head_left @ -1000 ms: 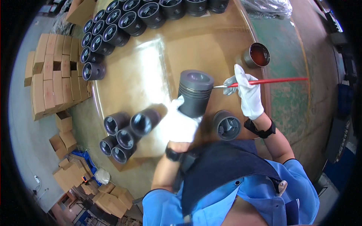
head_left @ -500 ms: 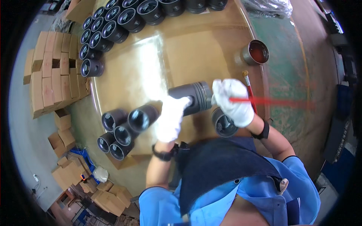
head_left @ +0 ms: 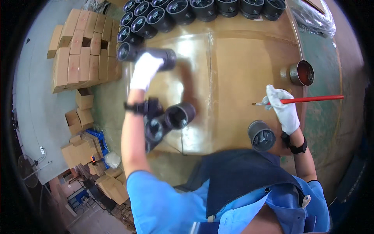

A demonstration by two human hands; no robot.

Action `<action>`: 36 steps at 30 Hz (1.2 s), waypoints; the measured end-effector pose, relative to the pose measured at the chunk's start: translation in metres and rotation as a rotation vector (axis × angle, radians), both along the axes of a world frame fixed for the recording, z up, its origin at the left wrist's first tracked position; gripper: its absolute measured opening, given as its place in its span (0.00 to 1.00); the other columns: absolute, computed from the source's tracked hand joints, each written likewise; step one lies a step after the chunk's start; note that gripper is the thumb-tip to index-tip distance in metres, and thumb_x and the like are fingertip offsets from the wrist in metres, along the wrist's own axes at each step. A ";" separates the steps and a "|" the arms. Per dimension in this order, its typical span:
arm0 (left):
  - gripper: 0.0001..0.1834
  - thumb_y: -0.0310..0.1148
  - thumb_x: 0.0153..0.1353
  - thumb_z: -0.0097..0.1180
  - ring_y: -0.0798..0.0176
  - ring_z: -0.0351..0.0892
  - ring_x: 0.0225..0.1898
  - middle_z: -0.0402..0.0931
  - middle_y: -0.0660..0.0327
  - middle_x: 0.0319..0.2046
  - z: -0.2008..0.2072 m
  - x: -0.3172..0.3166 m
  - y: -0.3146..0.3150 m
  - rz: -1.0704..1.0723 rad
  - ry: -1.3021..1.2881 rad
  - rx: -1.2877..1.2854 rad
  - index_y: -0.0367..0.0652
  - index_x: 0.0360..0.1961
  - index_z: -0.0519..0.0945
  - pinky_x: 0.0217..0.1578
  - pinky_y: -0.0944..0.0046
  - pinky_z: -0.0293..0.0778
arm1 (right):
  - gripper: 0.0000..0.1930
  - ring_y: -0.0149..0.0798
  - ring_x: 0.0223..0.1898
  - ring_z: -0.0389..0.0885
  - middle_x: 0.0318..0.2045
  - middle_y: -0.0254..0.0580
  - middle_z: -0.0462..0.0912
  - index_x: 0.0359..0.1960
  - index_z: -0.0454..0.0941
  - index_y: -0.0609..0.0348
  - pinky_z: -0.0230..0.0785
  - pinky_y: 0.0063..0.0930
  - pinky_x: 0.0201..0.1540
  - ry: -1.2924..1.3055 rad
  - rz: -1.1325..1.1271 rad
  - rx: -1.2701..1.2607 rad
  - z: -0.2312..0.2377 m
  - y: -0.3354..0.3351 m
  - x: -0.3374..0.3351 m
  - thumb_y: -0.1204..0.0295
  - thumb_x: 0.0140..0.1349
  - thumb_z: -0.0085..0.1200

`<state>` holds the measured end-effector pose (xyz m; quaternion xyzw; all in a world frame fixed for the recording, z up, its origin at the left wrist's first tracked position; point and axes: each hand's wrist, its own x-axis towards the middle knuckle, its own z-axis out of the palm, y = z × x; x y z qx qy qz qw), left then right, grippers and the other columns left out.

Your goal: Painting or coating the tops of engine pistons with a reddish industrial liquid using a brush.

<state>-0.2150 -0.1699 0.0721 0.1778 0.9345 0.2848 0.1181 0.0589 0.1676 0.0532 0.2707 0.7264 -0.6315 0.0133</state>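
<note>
My left hand (head_left: 147,69), in a white glove, grips a dark piston (head_left: 167,59) held on its side at the far left of the table, beside the end of the piston rows. My gloved right hand (head_left: 283,109) is closed around a thin brush with a red handle (head_left: 311,99). Its bristle tip points left and its handle reaches past the table's right edge. Just below that hand a single piston (head_left: 261,135) stands on the table. A metal can of reddish liquid (head_left: 302,73) stands beyond the right hand.
Rows of dark pistons (head_left: 180,11) line the far side of the brown-covered table (head_left: 249,58). More pistons (head_left: 180,116) stand near my left forearm, partly hidden by it. Stacked cardboard boxes (head_left: 81,50) rise to the left. Plastic-wrapped material (head_left: 313,17) lies at the far right.
My left hand has carried the piston from the table's middle to the far left. My right hand has moved away from it to the right, still holding the brush.
</note>
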 end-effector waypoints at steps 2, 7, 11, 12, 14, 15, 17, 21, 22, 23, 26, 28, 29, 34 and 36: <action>0.15 0.39 0.57 0.58 0.49 0.84 0.40 0.85 0.49 0.36 -0.017 -0.053 -0.008 -0.217 0.154 -0.320 0.39 0.39 0.84 0.44 0.55 0.78 | 0.22 0.29 0.25 0.79 0.20 0.37 0.81 0.23 0.83 0.63 0.69 0.25 0.31 -0.013 -0.060 -0.030 -0.003 0.005 -0.003 0.59 0.71 0.57; 0.16 0.40 0.58 0.52 0.39 0.84 0.40 0.85 0.44 0.38 -0.040 -0.110 0.000 -0.104 0.355 -0.684 0.42 0.37 0.86 0.43 0.47 0.78 | 0.19 0.27 0.25 0.77 0.19 0.35 0.81 0.22 0.82 0.62 0.68 0.25 0.31 -0.021 -0.144 -0.024 -0.005 0.012 -0.006 0.63 0.71 0.58; 0.15 0.41 0.60 0.56 0.39 0.83 0.43 0.84 0.46 0.40 -0.065 -0.114 -0.030 0.083 0.513 -0.636 0.42 0.39 0.85 0.45 0.46 0.78 | 0.18 0.28 0.24 0.76 0.19 0.35 0.81 0.22 0.82 0.61 0.66 0.26 0.31 0.004 -0.100 0.042 -0.015 0.011 -0.003 0.64 0.70 0.58; 0.17 0.43 0.58 0.62 0.39 0.83 0.44 0.83 0.47 0.41 -0.064 -0.107 -0.041 0.033 0.592 -0.680 0.42 0.43 0.83 0.46 0.46 0.78 | 0.18 0.28 0.24 0.75 0.19 0.35 0.80 0.22 0.82 0.61 0.66 0.27 0.31 0.004 -0.089 0.048 -0.014 0.007 -0.004 0.64 0.70 0.58; 0.14 0.39 0.62 0.58 0.42 0.81 0.44 0.81 0.46 0.42 -0.050 -0.076 -0.023 -0.018 0.695 -0.625 0.40 0.43 0.81 0.45 0.45 0.77 | 0.17 0.28 0.25 0.76 0.20 0.36 0.81 0.22 0.82 0.61 0.67 0.27 0.31 0.050 -0.069 0.146 -0.021 0.015 0.002 0.65 0.70 0.59; 0.13 0.40 0.65 0.56 0.42 0.81 0.41 0.81 0.47 0.39 -0.037 -0.060 -0.032 -0.017 0.702 -0.557 0.42 0.42 0.81 0.44 0.47 0.77 | 0.16 0.28 0.25 0.77 0.21 0.36 0.82 0.23 0.82 0.61 0.67 0.26 0.32 0.066 -0.052 0.116 -0.020 0.017 0.004 0.66 0.70 0.59; 0.24 0.52 0.68 0.53 0.43 0.82 0.40 0.82 0.45 0.37 0.002 -0.014 -0.018 -0.006 0.312 -0.409 0.37 0.38 0.82 0.44 0.50 0.76 | 0.15 0.27 0.27 0.78 0.23 0.36 0.83 0.25 0.83 0.61 0.68 0.25 0.32 0.095 -0.037 0.075 -0.018 0.025 0.006 0.66 0.70 0.59; 0.12 0.41 0.72 0.52 0.51 0.75 0.20 0.74 0.55 0.19 0.063 0.119 0.000 -0.664 0.334 -0.465 0.49 0.42 0.84 0.28 0.55 0.74 | 0.20 0.23 0.28 0.79 0.32 0.35 0.88 0.37 0.87 0.62 0.69 0.20 0.33 0.060 -0.226 -0.140 -0.025 0.067 0.020 0.56 0.74 0.52; 0.09 0.37 0.71 0.53 0.53 0.75 0.21 0.71 0.55 0.18 0.065 0.145 0.005 -0.727 0.335 -0.578 0.52 0.47 0.83 0.28 0.54 0.74 | 0.22 0.22 0.28 0.79 0.31 0.34 0.87 0.41 0.87 0.61 0.67 0.18 0.33 0.060 -0.239 -0.087 -0.031 0.084 0.024 0.54 0.74 0.50; 0.12 0.41 0.69 0.57 0.50 0.79 0.26 0.75 0.53 0.21 0.059 0.165 0.001 -0.699 0.237 -0.631 0.47 0.46 0.83 0.31 0.54 0.76 | 0.21 0.22 0.27 0.78 0.29 0.33 0.87 0.41 0.87 0.61 0.66 0.17 0.31 0.083 -0.287 -0.054 -0.032 0.098 0.027 0.55 0.74 0.51; 0.23 0.49 0.63 0.62 0.43 0.82 0.34 0.81 0.47 0.30 0.023 0.208 0.004 -0.276 0.188 -0.447 0.36 0.44 0.81 0.37 0.51 0.78 | 0.19 0.20 0.26 0.77 0.27 0.30 0.85 0.41 0.87 0.60 0.65 0.16 0.30 0.170 -0.439 -0.071 -0.049 0.142 0.047 0.56 0.74 0.52; 0.27 0.51 0.60 0.65 0.42 0.82 0.36 0.81 0.45 0.35 -0.001 0.222 0.002 -0.204 0.104 -0.472 0.33 0.40 0.80 0.39 0.50 0.78 | 0.18 0.20 0.26 0.76 0.27 0.30 0.85 0.40 0.87 0.59 0.65 0.16 0.30 0.195 -0.513 -0.033 -0.058 0.161 0.056 0.57 0.73 0.53; 0.25 0.49 0.60 0.65 0.41 0.82 0.36 0.81 0.44 0.34 -0.015 0.228 -0.005 -0.208 0.170 -0.598 0.33 0.39 0.80 0.40 0.49 0.78 | 0.18 0.20 0.26 0.76 0.28 0.30 0.85 0.40 0.87 0.58 0.65 0.16 0.30 0.172 -0.525 -0.026 -0.061 0.164 0.056 0.57 0.73 0.54; 0.21 0.41 0.54 0.68 0.38 0.83 0.38 0.82 0.41 0.35 -0.019 0.208 0.002 -0.070 0.068 -0.360 0.33 0.39 0.81 0.40 0.48 0.78 | 0.16 0.19 0.26 0.75 0.28 0.28 0.85 0.39 0.87 0.57 0.66 0.16 0.30 0.147 -0.558 -0.021 -0.078 0.168 0.052 0.57 0.72 0.56; 0.15 0.33 0.54 0.64 0.52 0.84 0.37 0.84 0.55 0.36 -0.021 0.201 0.003 0.203 -0.247 0.182 0.36 0.41 0.82 0.42 0.56 0.78 | 0.17 0.20 0.26 0.76 0.29 0.29 0.86 0.40 0.87 0.57 0.66 0.16 0.30 0.168 -0.566 -0.079 -0.084 0.176 0.054 0.56 0.72 0.56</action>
